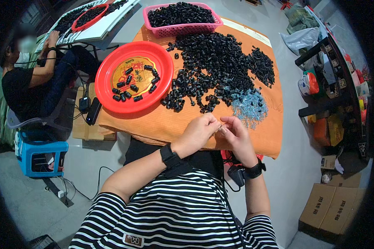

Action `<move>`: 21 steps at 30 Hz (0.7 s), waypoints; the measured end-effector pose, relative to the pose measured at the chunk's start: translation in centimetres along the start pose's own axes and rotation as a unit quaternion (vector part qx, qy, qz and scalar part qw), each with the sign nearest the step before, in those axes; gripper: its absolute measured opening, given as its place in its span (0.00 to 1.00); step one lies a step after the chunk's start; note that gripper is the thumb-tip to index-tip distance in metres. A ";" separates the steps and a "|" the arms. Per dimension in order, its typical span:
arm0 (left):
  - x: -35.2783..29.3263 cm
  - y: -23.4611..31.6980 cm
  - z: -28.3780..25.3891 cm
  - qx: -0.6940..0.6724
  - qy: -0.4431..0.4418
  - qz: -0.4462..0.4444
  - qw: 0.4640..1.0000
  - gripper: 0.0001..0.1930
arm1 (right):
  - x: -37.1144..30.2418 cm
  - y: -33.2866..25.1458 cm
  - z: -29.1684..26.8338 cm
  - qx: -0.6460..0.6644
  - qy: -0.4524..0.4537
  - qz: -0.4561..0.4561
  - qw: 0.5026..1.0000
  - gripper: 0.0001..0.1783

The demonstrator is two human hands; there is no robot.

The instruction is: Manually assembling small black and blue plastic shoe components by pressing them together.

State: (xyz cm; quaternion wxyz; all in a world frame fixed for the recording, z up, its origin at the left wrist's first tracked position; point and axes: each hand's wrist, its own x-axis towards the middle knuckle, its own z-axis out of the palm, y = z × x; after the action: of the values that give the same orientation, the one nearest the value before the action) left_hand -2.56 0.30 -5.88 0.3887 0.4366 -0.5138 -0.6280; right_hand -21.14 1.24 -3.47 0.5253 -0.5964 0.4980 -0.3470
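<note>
My left hand (197,133) and my right hand (239,137) meet fingertip to fingertip over the near edge of the orange cloth (154,124). Both are closed in a pinch around something too small to make out. Just beyond my right hand lies a heap of small clear bluish pieces (250,108). A broad pile of small black plastic parts (212,62) spreads behind them, with smaller, thinner black pieces (262,66) at its right. To the left, a red round tray (103,85) holds several short black cylindrical parts (134,88).
A pink basket (183,29) full of black parts stands at the far edge. On the left, another person (33,74) sits at a white table (112,25) beside a blue stool (42,153). Shelving (340,74) and cardboard boxes (330,207) stand at right. A cable (87,197) crosses the floor.
</note>
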 end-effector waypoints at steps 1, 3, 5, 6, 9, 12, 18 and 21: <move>0.0 0.9 0.1 0.054 0.020 -0.011 0.998 0.12 | 0.1 0.8 -0.1 0.000 0.001 0.001 1.000 0.16; 0.0 1.1 0.2 0.108 0.042 -0.023 0.993 0.12 | 0.5 1.8 0.0 -0.217 0.056 -0.104 0.969 0.16; 0.2 0.4 0.4 0.228 0.091 0.056 0.968 0.10 | 0.7 1.3 0.1 -0.303 0.075 -0.148 0.938 0.16; 0.3 0.4 0.6 0.228 0.090 0.056 0.968 0.10 | 0.8 0.9 0.0 -0.389 0.098 -0.188 0.897 0.16; 0.3 0.4 1.0 0.327 0.120 0.103 0.932 0.08 | 1.2 0.1 -0.1 -0.417 0.089 -0.227 0.876 0.15; 0.2 0.3 1.1 0.380 0.113 0.105 0.912 0.07 | 1.0 0.1 -0.2 -0.465 0.132 -0.235 0.843 0.16; -0.2 0.2 0.8 0.394 0.123 0.118 0.903 0.07 | 0.9 1.4 -0.9 -0.450 0.223 -0.213 0.838 0.15; -0.4 0.0 0.7 0.395 0.123 0.119 0.903 0.08 | 0.7 1.0 -0.6 -0.435 0.201 -0.229 0.847 0.13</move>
State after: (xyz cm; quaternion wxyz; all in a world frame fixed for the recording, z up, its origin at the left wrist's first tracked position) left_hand -3.04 0.91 -5.72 0.3164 0.5632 -0.7162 -0.2642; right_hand -21.78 0.48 -4.43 0.0064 -0.7783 0.5419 -0.3172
